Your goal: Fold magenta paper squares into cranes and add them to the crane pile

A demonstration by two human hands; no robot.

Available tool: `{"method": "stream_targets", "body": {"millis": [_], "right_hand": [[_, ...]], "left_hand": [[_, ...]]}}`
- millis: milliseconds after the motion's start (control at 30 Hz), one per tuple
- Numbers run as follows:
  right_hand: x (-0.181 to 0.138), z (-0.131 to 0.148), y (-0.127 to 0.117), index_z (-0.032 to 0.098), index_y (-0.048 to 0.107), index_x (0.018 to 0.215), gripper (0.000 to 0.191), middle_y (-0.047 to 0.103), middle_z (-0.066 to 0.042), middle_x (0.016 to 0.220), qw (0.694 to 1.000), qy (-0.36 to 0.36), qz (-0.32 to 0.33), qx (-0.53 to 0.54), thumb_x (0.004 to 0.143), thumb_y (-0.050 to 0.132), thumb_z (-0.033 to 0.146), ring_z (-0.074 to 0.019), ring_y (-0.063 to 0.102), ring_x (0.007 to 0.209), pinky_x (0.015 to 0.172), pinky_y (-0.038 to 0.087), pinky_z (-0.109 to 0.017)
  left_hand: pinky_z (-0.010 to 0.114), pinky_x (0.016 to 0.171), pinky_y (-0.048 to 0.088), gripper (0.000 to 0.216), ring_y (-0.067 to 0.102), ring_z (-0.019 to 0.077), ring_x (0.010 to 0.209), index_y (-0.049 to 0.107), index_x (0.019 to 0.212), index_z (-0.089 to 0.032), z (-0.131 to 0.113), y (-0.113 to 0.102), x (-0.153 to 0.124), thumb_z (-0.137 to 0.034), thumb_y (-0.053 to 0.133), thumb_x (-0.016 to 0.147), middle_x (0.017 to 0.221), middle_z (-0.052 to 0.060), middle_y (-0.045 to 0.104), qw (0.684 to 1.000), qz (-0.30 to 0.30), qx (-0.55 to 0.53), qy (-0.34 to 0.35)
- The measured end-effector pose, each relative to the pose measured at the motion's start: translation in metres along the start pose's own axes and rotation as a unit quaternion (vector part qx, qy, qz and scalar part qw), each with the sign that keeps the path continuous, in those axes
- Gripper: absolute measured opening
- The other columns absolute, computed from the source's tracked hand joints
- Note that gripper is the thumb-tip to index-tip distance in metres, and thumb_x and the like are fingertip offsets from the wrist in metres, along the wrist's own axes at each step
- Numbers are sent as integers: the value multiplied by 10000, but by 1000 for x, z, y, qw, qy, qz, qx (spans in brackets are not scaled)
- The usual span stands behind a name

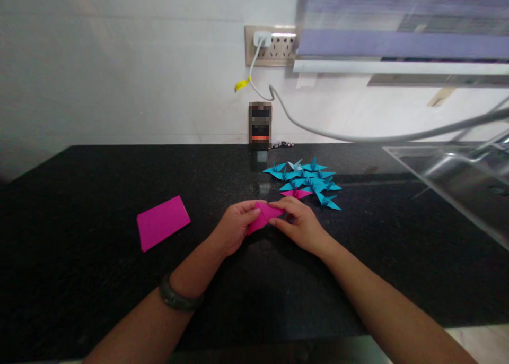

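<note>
A partly folded piece of pink origami paper (262, 217) is held between both hands just above the dark counter. My left hand (235, 227) grips its left side, thumb on top. At its right side, my right hand (300, 223) pinches the edge between thumb and fingers. Just beyond my right hand lies a finished pink paper crane (296, 193), partly hidden by it. Several blue paper cranes (314, 183) cluster behind that one, with a pale crane (295, 165) among them. To the left rests a stack of pink paper (163, 223).
The black stone counter (79, 279) runs to a white wall. A metal sink (469, 178) is set in at the right. Against the wall stands a small dark, blurred object (260, 125). A grey cable (318, 133) hangs from the wall socket (278, 48).
</note>
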State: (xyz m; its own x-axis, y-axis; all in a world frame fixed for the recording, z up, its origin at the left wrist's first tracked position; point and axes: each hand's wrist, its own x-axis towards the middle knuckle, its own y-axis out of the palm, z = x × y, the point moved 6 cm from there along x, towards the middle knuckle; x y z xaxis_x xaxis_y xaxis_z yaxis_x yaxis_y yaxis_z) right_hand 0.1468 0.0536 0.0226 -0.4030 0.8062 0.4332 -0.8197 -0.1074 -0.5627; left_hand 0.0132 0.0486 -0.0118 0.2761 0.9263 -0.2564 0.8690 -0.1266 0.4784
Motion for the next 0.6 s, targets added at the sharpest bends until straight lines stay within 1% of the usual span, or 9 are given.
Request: {"method": "stream_targets", "body": {"millis": [67,167,300,400,500,600], "right_hand": [[1,1,-2,173,613,1032,309,597,-69,881,1000,1,-2,-10,730,643,228,-155,567,772,648,483,-281],[2,4,-2,179,613,1041,336,598,-70,895,1000,-3,-1,-13,713,661,237,-159,567,786,655,483,-283],[1,5,0,159,615,1046,329,591,-73,874,1000,1,6,-12,734,639,259,-152,564,759,619,474,-264],[1,5,-1,164,633,1013,248,601,-63,825,1000,-4,2,-5,800,556,265,-141,565,735,637,466,-260],[1,4,-2,188,658,919,212,613,-36,751,1000,-1,-6,-8,851,467,250,-130,564,692,651,453,-256],[0,0,-4,179,659,830,218,612,-18,679,999,32,-25,-25,850,455,252,-126,553,621,602,432,-245]], "left_hand": [[260,722,457,358,616,129,701,637,943,-118,0,2,-1,-134,698,591,844,56,689,1000,10,-28,-8],[260,721,461,405,622,133,710,626,970,-121,-1,0,0,-85,692,572,858,59,690,999,6,-35,2],[247,671,459,408,614,117,645,617,987,-116,-2,-4,1,-122,705,589,814,58,690,1000,-10,0,22],[244,655,460,406,611,114,628,614,981,-118,-1,-6,2,-154,718,590,788,52,690,999,-16,23,28],[234,639,459,383,610,112,629,619,971,-117,0,-7,3,-169,713,603,785,53,692,998,-15,45,31],[242,659,467,358,615,116,652,630,971,-130,2,-6,3,-178,698,623,822,55,695,998,0,58,29]]}}
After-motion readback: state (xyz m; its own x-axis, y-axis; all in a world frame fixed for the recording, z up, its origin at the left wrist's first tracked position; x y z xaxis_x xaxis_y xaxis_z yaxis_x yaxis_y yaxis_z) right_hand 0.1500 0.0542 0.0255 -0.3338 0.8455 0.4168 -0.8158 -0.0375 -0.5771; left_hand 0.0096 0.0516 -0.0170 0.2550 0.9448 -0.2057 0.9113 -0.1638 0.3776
